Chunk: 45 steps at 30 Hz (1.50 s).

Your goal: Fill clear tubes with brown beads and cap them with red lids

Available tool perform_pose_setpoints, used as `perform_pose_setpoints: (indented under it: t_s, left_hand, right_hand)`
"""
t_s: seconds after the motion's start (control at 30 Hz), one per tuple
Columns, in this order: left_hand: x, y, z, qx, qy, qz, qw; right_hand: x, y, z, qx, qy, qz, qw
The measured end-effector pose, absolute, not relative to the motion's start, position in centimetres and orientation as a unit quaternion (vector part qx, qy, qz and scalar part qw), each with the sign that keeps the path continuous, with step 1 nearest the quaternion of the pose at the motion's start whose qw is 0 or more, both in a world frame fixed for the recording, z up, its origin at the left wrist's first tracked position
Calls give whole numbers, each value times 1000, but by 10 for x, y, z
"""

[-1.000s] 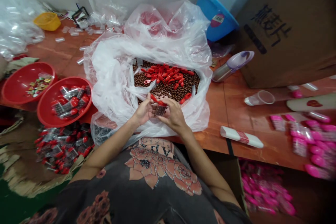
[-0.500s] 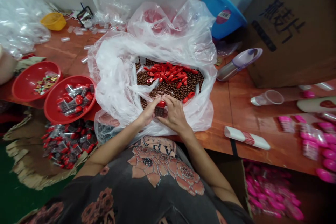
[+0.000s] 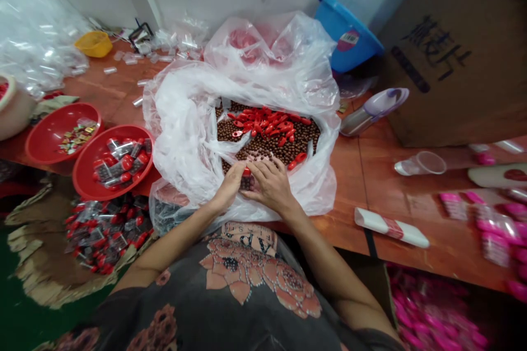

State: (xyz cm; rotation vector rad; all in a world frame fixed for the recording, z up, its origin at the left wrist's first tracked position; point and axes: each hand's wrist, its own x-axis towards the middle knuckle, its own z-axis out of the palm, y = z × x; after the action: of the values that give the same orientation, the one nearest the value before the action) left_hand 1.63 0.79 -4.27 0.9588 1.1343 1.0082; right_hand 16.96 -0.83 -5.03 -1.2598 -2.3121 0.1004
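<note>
Just over the near edge of the bag, my left hand and my right hand close from both sides on a small clear tube with a red cap, dark with brown balls inside. My left fingers pinch by the cap; my right fingers reach over the tube and partly hide it. Behind my hands, brown balls fill the open white plastic bag. A heap of red caps lies on the balls, and a loose red cap rests nearer my right hand.
To the left stand a red bowl of filled tubes and another red bowl with small wrapped pieces. More filled tubes pile in torn cardboard below. A bottle, plastic cup, white roll and large carton are right.
My right fingers have moved over the top of the tube and lie flatter across it. The whole view has shifted slightly, with things appearing a little lower.
</note>
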Motion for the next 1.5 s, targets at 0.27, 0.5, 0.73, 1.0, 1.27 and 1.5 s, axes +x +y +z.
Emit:
perform_pose_setpoints:
  t_s: [0.27,0.5,0.73,1.0,1.27,1.5]
  left_hand:
    - [-152,61,42,464,631,554,280]
    - [-245,88,68,571,731,363,-85]
    - [-104,180,61,761,597,222,120]
    - [-32,280,-5,670,726,97,120]
    - [-26,291,-31,668,722,132,123]
    - [-18,223,-16,680,604,274,311]
  right_hand:
    - [189,-14,-74,-532,-777,106,321]
    - [232,-9,-103,-614,-722,51,317]
    - [233,2,-122,-675,-691,11,258]
    - [231,3,-121,-656,-702,-7,276]
    - [226,3,-116,-675,-671,23,305]
    - [227,3,-111,-677,-637,71,362]
